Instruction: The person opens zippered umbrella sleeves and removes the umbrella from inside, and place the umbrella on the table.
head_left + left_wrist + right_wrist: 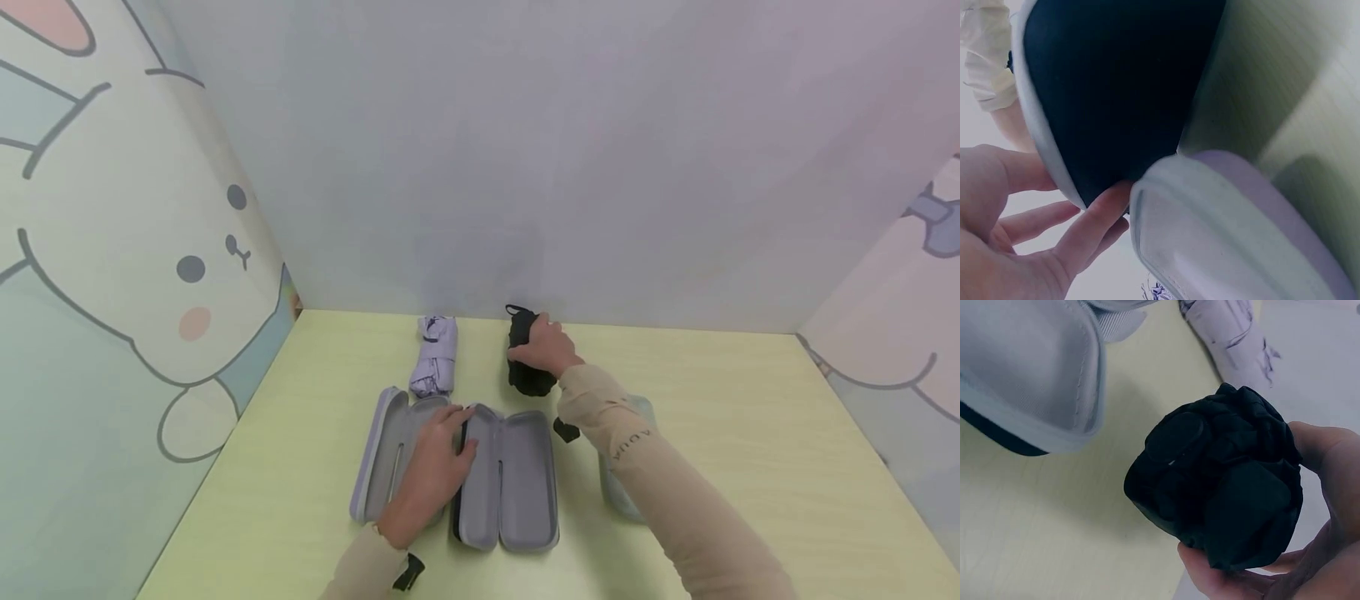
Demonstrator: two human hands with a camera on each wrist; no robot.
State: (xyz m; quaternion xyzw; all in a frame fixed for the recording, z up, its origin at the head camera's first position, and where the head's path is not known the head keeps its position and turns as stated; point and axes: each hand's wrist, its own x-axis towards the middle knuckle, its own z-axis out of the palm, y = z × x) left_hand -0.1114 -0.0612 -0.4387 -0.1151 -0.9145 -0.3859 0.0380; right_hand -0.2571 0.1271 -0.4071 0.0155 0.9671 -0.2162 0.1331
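My right hand grips a black folded umbrella near the back of the table, thumb and fingers on opposite sides of it. Its wrist loop sticks out at the far end. With the left hand I pinch the left wall of an open black case with grey lining. In the left wrist view one finger lies on the case's dark outer side. Left of it lies an open lavender case, partly covered by the left hand. A folded lavender umbrella lies behind that case.
A pale green case sits on the right, largely hidden under the right forearm. Small black pieces show beside both wrists. A pale wall rises at the table's back edge, with printed panels on both sides.
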